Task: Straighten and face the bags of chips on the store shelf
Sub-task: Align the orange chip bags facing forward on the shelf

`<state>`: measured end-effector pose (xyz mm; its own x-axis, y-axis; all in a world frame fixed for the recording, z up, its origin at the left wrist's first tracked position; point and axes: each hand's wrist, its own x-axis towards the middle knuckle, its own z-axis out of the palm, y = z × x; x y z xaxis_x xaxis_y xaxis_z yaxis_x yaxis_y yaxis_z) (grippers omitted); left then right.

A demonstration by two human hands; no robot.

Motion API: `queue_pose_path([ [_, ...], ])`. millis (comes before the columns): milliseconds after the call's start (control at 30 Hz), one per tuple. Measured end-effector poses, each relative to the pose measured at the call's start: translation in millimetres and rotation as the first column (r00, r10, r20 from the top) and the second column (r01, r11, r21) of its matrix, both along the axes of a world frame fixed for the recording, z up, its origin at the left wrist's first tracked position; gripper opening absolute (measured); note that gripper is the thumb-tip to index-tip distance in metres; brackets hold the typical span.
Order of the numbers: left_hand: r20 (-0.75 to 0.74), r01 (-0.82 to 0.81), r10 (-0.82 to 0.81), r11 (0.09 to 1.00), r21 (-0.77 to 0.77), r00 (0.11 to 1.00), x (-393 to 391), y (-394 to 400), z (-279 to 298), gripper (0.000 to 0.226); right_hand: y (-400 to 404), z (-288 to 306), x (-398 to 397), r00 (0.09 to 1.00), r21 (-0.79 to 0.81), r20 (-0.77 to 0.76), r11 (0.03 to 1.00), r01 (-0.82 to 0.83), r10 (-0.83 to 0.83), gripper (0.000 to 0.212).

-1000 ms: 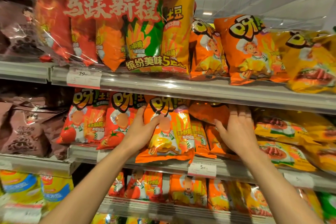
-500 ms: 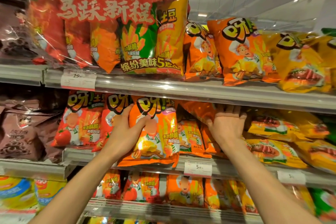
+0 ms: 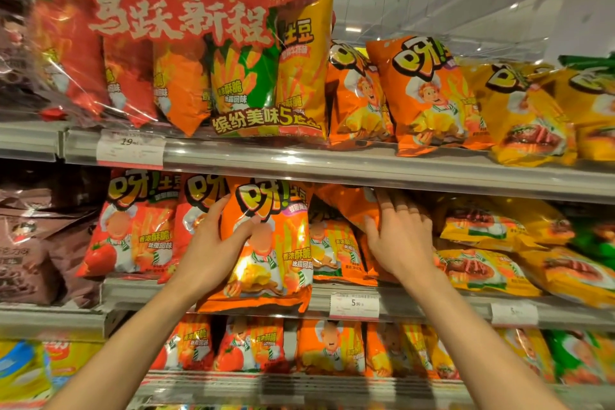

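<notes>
While gripping the front orange chip bag (image 3: 266, 243) at frame center with left hand (image 3: 213, 243), right hand (image 3: 399, 236) fingers spread flat on tilted orange bag (image 3: 346, 206); next, stand both upright.

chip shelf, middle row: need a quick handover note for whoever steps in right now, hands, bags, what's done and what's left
Left hand: grips the left edge of the front orange chip bag, thumb on its face. The bag stands upright, label forward, its bottom hanging over the middle shelf rail.
Right hand: fingers flat against the slumped orange bags behind and to the right, pushing them back.
Done: the red tomato bags at left face forward.
Left: seat the front orange bag, stand up the tilted ones behind it, then lift the yellow bags lying flat at right.
</notes>
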<state>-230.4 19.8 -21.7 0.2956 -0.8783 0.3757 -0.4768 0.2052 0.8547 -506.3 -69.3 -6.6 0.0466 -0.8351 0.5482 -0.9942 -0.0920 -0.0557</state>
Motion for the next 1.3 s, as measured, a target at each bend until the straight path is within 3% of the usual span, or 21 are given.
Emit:
queue_pose_path([
  [67, -0.002, -0.001, 0.001, 1.000, -0.001, 1.000, -2.4, 0.1, 2.1, 0.086, 1.9, -0.8, 13.7, 0.997, -0.042, 0.008, 0.996, 0.082, -0.082, 0.043],
  [200, -0.003, 0.005, -0.005, 1.000, 0.016, 1.000, -1.3, -2.6, 0.3, 0.081, -4.0, 4.4, 16.5, 0.980, 0.069, -0.001, 0.978, 0.198, -0.198, 0.047],
  [267, -0.004, 0.004, -0.004, 1.000, 0.007, 1.000, -2.5, -0.6, 0.9, 0.068, -3.4, 2.4, 9.7, 0.993, 0.048, -0.011, 0.992, 0.117, -0.116, 0.054],
  [367, -0.004, -0.003, 0.003, 1.000, -0.007, 1.000, -0.2, 2.7, 2.5, 0.076, -3.2, -5.8, -1.9, 0.982, 0.001, -0.104, 0.987, -0.158, 0.157, 0.051],
  [433, 0.008, 0.001, -0.001, 1.000, -0.007, 1.000, 4.3, 4.6, 1.4, 0.079, -6.3, -9.8, -7.5, 0.962, 0.038, -0.175, 0.978, -0.205, 0.208, 0.049],
  [633, 0.006, -0.025, 0.025, 1.000, -0.006, 1.000, 16.4, 16.9, 1.8, 0.079, -4.1, -8.4, 8.0, 0.986, 0.048, -0.162, 0.998, 0.045, -0.036, 0.049],
  [733, -0.002, -0.044, 0.044, 0.999, -0.001, 0.999, 24.6, 21.2, 3.2, 0.080, -4.6, -2.3, 14.7, 0.985, 0.088, -0.159, 0.993, 0.075, -0.060, 0.048],
  [900, -0.016, -0.060, 0.059, 0.998, -0.018, 0.998, 33.8, 29.6, 6.3, 0.069, 3.1, -4.4, 21.1, 0.984, 0.042, -0.153, 0.996, -0.081, 0.086, 0.047],
  [1033, -0.030, -0.080, 0.079, 0.997, -0.019, 0.996, 41.3, 35.3, 5.3, 0.070, 18.9, -1.8, 47.0, 0.936, -0.113, -0.147, 0.935, -0.337, 0.319, 0.032],
  [1133, -0.034, -0.094, 0.093, 0.995, -0.020, 0.995, 40.5, 40.3, 6.9, 0.067, 26.0, 3.4, 77.2, 0.922, 0.073, -0.057, 0.923, -0.379, 0.383, 0.042],
  [1200, -0.041, -0.092, 0.091, 0.996, -0.017, 0.995, 40.9, 42.2, 7.4, 0.063, 11.5, 2.6, 90.5, 0.977, 0.239, 0.065, 0.947, -0.212, 0.203, 0.063],
  [1300, -0.039, -0.088, 0.087, 0.996, -0.018, 0.995, 43.2, 43.5, 5.9, 0.064, -12.8, -6.5, 100.5, 0.985, 0.472, 0.174, 0.878, -0.083, -0.001, 0.096],
])
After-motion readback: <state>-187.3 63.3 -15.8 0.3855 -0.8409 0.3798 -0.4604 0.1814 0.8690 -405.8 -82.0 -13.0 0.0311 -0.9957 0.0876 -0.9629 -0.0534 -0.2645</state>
